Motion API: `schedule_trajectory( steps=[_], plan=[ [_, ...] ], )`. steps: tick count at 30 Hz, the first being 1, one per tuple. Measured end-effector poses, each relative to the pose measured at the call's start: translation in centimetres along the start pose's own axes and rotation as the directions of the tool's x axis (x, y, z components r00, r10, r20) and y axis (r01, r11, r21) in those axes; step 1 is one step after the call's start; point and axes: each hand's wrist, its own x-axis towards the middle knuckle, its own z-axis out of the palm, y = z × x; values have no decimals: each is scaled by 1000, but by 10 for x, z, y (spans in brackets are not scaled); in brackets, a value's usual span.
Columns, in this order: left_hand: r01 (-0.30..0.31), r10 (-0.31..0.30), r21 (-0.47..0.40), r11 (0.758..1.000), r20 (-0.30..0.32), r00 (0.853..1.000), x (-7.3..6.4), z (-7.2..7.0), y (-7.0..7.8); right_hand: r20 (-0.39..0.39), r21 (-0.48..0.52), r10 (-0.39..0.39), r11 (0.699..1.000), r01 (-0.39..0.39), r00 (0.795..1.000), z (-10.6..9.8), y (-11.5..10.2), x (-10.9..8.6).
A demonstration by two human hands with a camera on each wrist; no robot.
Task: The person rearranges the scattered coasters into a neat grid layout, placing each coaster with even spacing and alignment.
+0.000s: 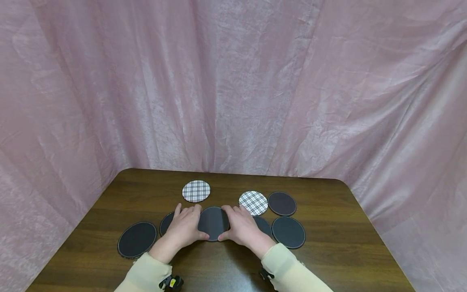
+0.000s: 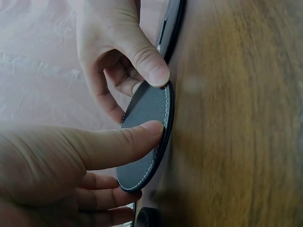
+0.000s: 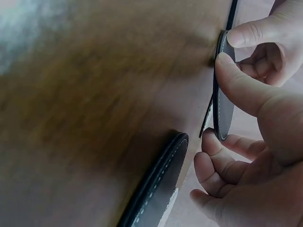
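Observation:
A round dark leather coaster with pale edge stitching [image 1: 213, 224] is held between both hands, close over the table. My left hand [image 1: 184, 225] grips its left side, thumb on the top face near the front edge and fingers at the far rim. On its right side, my right hand [image 1: 240, 227] pinches it in the same way. The left wrist view shows both thumbs lying on the coaster's face [image 2: 142, 118], which stands off the wood. In the right wrist view the fingertips of the right hand [image 3: 255, 127] curl at its lower rim.
Other round coasters lie on the wooden table [image 1: 219, 267]: a black one [image 1: 136, 239] at left, two plaid ones [image 1: 196, 191] farther back, and a dark brown one [image 1: 282, 203] above a dark grey one [image 1: 288, 232] at right. Dark coasters beside each hand are partly hidden. Pink curtain [image 1: 233, 89] hangs behind.

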Motion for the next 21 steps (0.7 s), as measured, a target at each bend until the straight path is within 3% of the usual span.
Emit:
schedule_trajectory(
  steps=[11,21],
  plan=[
    [-61,60,-13,998,-45,997,1,9,6,-57,-14,3,1000,-4,998,-5,4,-15],
    [-89,88,-60,994,-25,996,-2,14,16,-31,18,37,999,-37,999,-8,14,-27]
  ],
)
